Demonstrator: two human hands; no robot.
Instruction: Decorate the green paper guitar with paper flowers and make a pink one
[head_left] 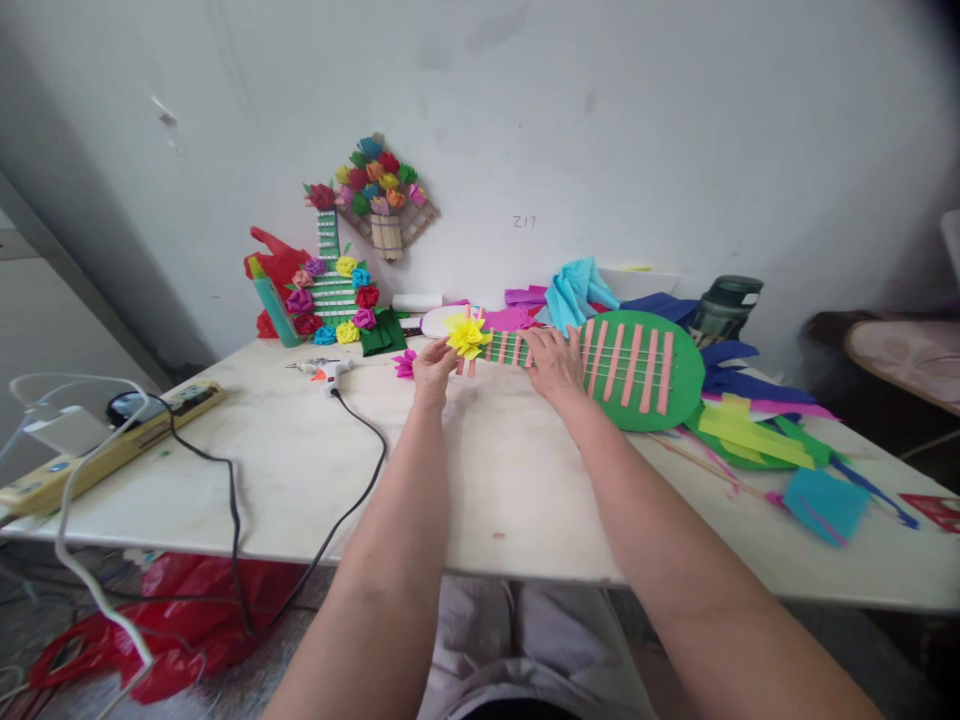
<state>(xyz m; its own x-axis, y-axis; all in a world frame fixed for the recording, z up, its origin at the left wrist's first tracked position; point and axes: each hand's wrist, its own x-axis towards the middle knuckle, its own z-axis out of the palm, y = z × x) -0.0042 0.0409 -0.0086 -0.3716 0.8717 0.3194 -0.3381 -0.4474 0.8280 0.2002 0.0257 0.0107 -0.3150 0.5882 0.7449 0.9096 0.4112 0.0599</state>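
My left hand point(433, 372) is closed in a pinch on a yellow paper flower point(466, 334), held at the narrow left end of a green guitar-shaped paper craft point(646, 330) with pink strips and thin strings. My right hand point(553, 362) lies flat with fingers spread on the craft's neck, pressing it to the white table point(480, 480). A small pink paper flower point(406, 364) lies on the table just left of my left hand.
A glue gun point(328, 372) with a black cord lies left of the hands. A power strip point(97, 450) sits at the table's left edge. Finished flower crafts point(337, 290) lean on the wall. Paper scraps point(757, 425) and a dark jar point(724, 305) fill the right side.
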